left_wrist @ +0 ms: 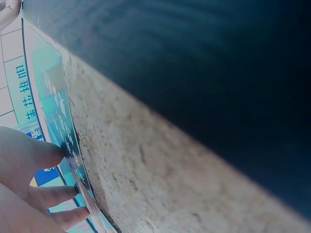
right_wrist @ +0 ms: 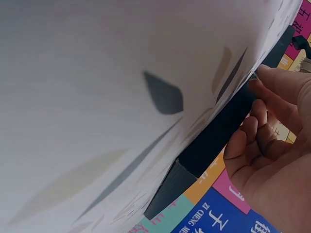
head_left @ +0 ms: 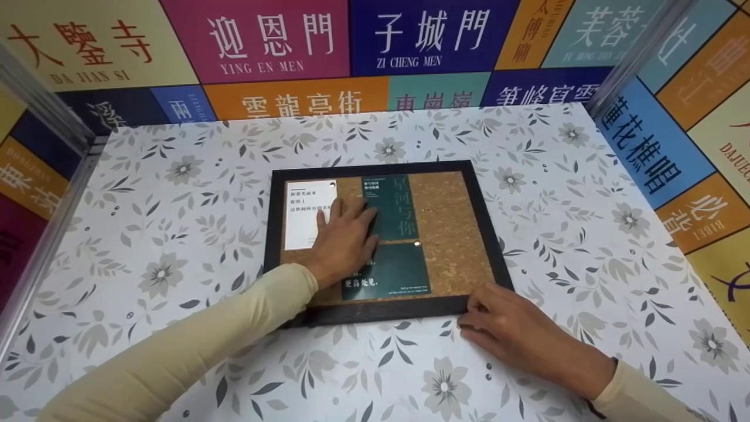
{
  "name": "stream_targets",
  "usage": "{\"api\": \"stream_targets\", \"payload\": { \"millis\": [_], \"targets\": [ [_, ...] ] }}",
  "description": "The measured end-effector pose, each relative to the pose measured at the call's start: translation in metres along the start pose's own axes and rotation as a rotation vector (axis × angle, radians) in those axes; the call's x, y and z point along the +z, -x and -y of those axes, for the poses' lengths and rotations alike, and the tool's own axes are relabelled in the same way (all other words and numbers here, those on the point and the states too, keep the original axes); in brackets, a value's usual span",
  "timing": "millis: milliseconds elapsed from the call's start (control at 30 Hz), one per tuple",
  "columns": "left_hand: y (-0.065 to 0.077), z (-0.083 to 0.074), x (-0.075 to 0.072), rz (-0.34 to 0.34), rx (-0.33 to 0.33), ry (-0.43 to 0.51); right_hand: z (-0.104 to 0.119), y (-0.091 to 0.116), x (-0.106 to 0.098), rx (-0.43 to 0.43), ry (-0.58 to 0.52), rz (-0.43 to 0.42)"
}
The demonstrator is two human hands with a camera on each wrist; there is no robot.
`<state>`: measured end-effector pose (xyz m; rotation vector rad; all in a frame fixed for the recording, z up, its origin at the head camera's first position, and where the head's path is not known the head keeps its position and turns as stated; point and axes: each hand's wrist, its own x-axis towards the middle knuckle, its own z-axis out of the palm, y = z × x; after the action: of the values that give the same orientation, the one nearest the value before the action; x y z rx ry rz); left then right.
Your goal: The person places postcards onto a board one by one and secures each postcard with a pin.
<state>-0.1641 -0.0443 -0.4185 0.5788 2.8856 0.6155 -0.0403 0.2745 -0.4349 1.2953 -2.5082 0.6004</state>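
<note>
A cork board (head_left: 448, 228) in a black frame (head_left: 387, 310) lies on the table. My left hand (head_left: 345, 237) rests on it with fingers spread, touching between a white printed card (head_left: 302, 220) and an upper dark green card (head_left: 387, 217). Below that, a lower dark green card (head_left: 398, 272) is partly covered by the hand. In the left wrist view, the fingertips (left_wrist: 77, 189) touch the card edges. My right hand (head_left: 515, 322) is at the frame's near right corner. In the right wrist view, its thumb and index finger nearly meet beside the frame; whether they pinch something small is unclear.
A white tablecloth (head_left: 170, 328) with grey flowers and leaves covers the table. Colourful panels (head_left: 428, 35) with large printed characters stand behind and at both sides. Small shiny pin heads (head_left: 417, 243) show at the cards' edges.
</note>
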Motion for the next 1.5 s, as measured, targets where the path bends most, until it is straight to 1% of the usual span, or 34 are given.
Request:
{"api": "stream_targets", "payload": {
  "millis": [100,333,433,667,733,833,1000,1133,1333,1500],
  "targets": [
    [0.0,0.0,0.0,0.002,-0.004,0.0,0.0,-0.002,0.002,-0.01,0.013,0.009],
    [0.0,-0.001,-0.001,0.011,-0.017,0.001,0.001,-0.007,0.004,-0.027,0.032,-0.003],
    [-0.001,-0.001,-0.001,0.012,-0.01,-0.012,0.002,-0.01,0.003,-0.019,0.01,-0.001],
    [-0.001,0.001,0.0,0.012,0.002,-0.036,0.001,-0.02,0.003,0.014,-0.095,-0.062],
    [-0.001,0.001,0.0,0.016,-0.003,-0.035,-0.001,-0.023,0.003,0.041,-0.106,-0.067],
    [-0.001,0.001,0.0,0.018,-0.008,-0.033,-0.004,-0.026,0.003,0.108,-0.148,-0.059],
    [-0.001,0.0,0.0,0.01,-0.005,-0.022,-0.012,-0.031,0.002,0.268,-0.258,-0.048],
    [-0.001,-0.001,-0.001,0.011,-0.006,-0.018,-0.017,-0.035,0.0,0.37,-0.318,-0.053],
    [-0.002,-0.001,-0.001,0.018,-0.012,-0.018,-0.021,-0.043,-0.002,0.457,-0.411,-0.055],
    [-0.002,0.0,0.0,0.018,-0.013,-0.021,-0.025,-0.05,-0.003,0.526,-0.442,-0.072]
  ]
}}
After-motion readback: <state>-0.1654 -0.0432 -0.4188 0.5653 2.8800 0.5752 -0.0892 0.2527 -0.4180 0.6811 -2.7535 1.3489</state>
